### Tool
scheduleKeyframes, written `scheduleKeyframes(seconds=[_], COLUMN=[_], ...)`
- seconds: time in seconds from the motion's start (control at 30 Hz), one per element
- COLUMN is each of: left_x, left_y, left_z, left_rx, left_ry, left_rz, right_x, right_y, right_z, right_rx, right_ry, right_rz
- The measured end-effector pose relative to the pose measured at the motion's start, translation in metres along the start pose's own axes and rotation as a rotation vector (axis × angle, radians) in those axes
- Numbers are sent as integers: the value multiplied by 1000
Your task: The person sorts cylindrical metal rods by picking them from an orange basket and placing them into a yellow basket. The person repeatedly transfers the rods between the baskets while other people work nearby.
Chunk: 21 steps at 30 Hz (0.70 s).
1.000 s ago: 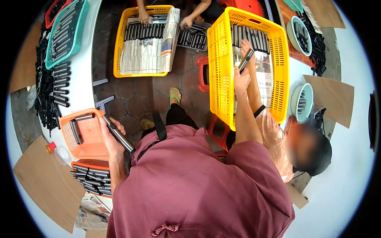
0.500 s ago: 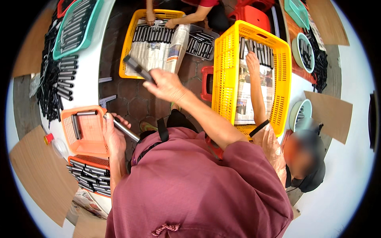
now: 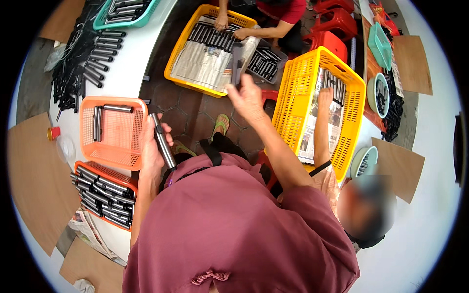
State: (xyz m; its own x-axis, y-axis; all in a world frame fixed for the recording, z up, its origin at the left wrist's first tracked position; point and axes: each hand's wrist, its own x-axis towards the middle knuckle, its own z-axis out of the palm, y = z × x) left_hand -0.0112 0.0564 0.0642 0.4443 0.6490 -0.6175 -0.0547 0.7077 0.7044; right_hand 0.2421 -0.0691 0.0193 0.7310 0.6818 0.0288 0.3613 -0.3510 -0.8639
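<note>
My left hand (image 3: 151, 149) is closed round a silver tube (image 3: 165, 146) with a black upper end, held tilted in front of my body beside the peach basket (image 3: 141, 158). In that basket lie a few more black-and-silver tubes (image 3: 118, 108). My right hand (image 3: 250, 100) is raised over the floor, gripping a long dark bar-shaped tool (image 3: 237, 63) that points away from me. Motion blurs this tool, so its exact kind does not show. It overlaps the edge of the newspaper in the far yellow crate (image 3: 181, 83).
An orange basket (image 3: 128, 181) full of tubes stands nearer on the white table (image 3: 122, 73). Loose tubes and black parts (image 3: 73, 63) lie farther up. Co-workers' hands reach into the far crate and the right yellow crate (image 3: 288, 107). Red stools (image 3: 332, 46) stand behind.
My right hand has swung rightward with the dark tool, which now points straight away from me. My left hand still holds the tube, now more upright. The whole view has shifted.
</note>
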Motion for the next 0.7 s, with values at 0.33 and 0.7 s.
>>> scheduleKeyframes(seconds=[0.33,0.7], left_x=[6,16], left_y=[-17,-24], left_z=[16,40], left_rx=[78,141], left_ry=[50,107], left_rz=[-54,-120], right_x=[28,-9], right_y=[113,227], right_z=[-178,-213], right_rx=[156,-700], right_ry=[556,384], right_rz=[117,181])
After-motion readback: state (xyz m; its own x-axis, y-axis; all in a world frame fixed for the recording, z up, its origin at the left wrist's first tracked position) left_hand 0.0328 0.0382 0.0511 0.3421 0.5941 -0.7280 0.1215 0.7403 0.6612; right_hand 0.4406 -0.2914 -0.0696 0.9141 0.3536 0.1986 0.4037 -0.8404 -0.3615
